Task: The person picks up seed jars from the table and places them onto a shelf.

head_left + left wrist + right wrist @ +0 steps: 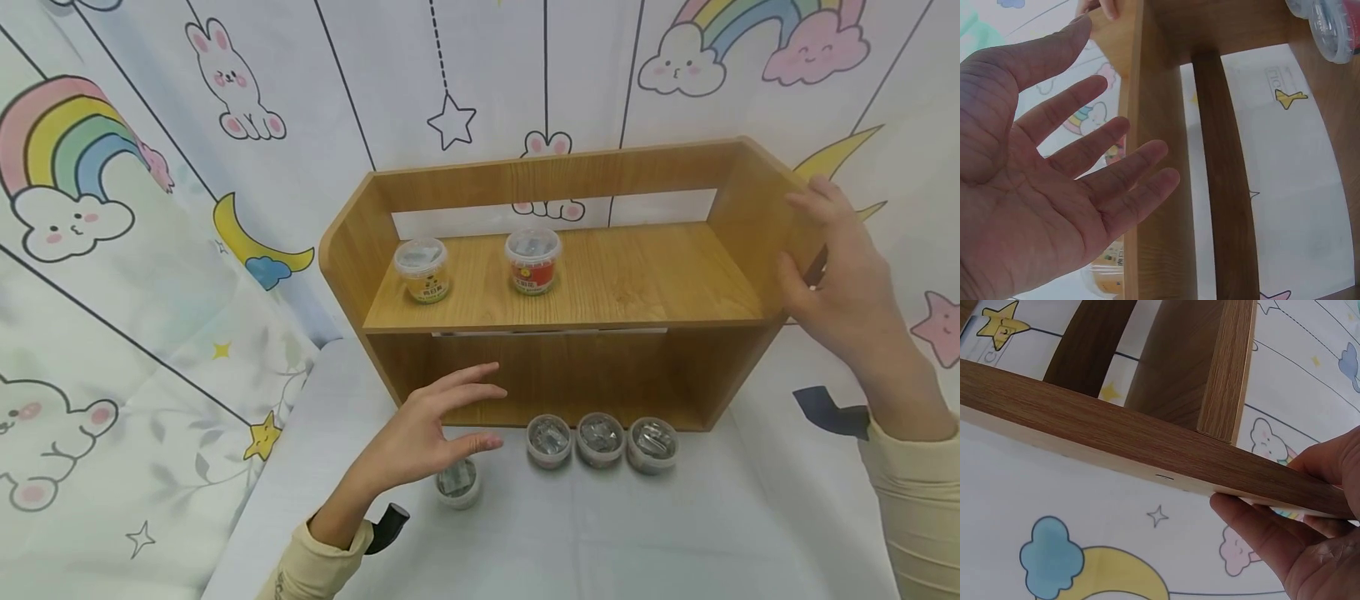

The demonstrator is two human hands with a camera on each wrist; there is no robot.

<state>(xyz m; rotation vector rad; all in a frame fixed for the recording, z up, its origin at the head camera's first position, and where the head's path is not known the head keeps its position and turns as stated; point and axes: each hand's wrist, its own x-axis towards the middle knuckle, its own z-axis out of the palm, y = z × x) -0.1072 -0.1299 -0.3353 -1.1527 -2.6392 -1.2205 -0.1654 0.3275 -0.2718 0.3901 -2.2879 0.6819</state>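
A two-tier wooden desk shelf [637, 275] stands on the white-covered table. At its right side panel, my right hand [855, 283] grips the board's edge, thumb on one face and fingers [1254, 531] on the other in the right wrist view. My left hand [420, 433] hovers before the lower compartment, fingers spread and holding nothing. Just below it, partly covered in the head view, is a lidded tub [459, 485]. On the upper tier sit a yellow-labelled tub [423, 271] and a red-labelled tub [533, 262], both with clear lids.
Three more tubs stand in a row before the shelf: a left one [549, 442], a middle one [600, 439] and a right one [652, 445]. Behind everything hangs a cartoon-printed cloth [480, 75]. Black straps [831, 412] show at both wrists.
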